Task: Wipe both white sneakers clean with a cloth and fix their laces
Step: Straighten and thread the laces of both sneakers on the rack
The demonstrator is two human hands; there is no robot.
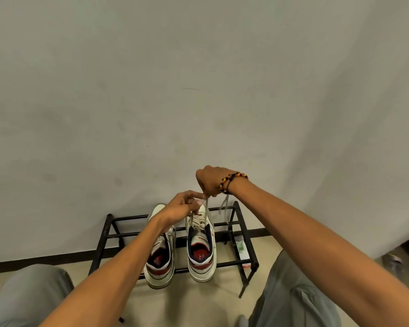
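Two white sneakers with red and navy trim stand side by side on a black metal rack [232,263], heels toward me. My left hand [183,206] hovers over the toe of the left sneaker [159,263] and pinches a lace of the right sneaker [200,253]. Higher up, my right hand [209,181], with a beaded bracelet at the wrist, grips the grey lace [206,210] and holds it taut above the shoe. A loose lace end [224,204] dangles below that hand. No cloth is in view.
The rack stands against a plain grey wall [198,90] on a beige floor. A small green and white packet [241,247] lies on the rack's right end. My knees in grey trousers frame the rack on both sides. A blurry object [393,261] sits at the far right.
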